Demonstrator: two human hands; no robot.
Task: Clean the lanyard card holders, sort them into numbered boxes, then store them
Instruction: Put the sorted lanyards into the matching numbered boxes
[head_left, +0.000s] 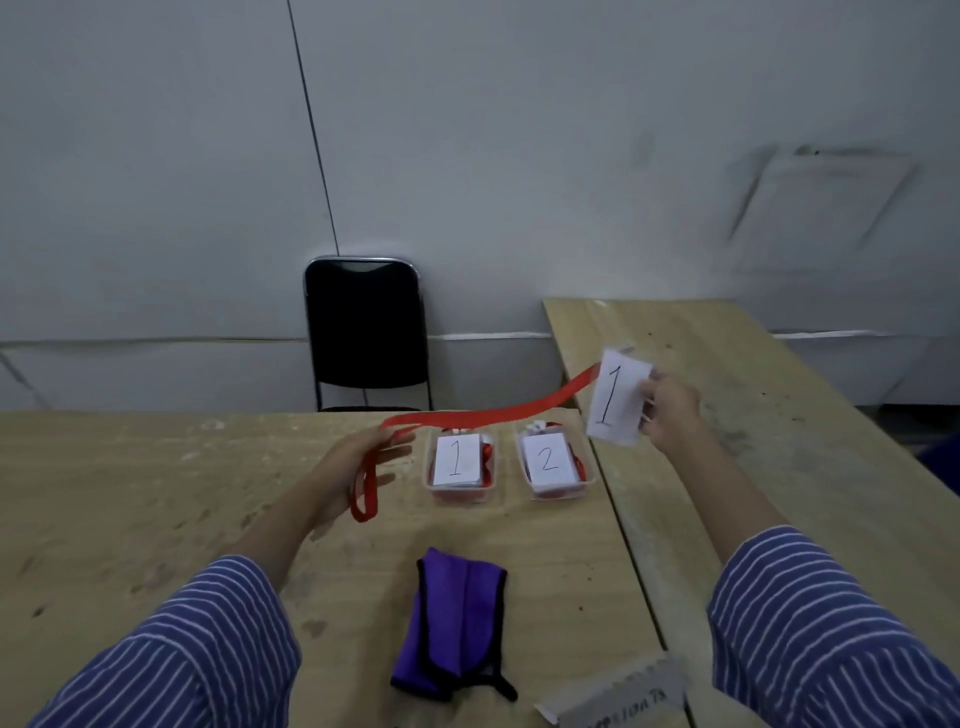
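Right fingers (655, 387) round card holder (618, 397), left hand (358, 462) under lanyard (483, 414).

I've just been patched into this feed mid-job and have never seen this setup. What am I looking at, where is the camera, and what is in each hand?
There is no machine here: a person in striped sleeves works with bare hands, and the single picture comes from a camera worn on their head, looking forward and down.

The right hand holds up a card holder marked 1. Its red lanyard stretches across to the left hand, whose fingers look fairly straight; the strap passes over them and its looped end hangs below.

On the wooden table stand two clear boxes. The left box shows a card marked 1, the right box a card marked 2, both with red straps inside. Nearer the person lies a folded purple cloth, and a slip of paper with blurred writing. A black chair stands behind the table.
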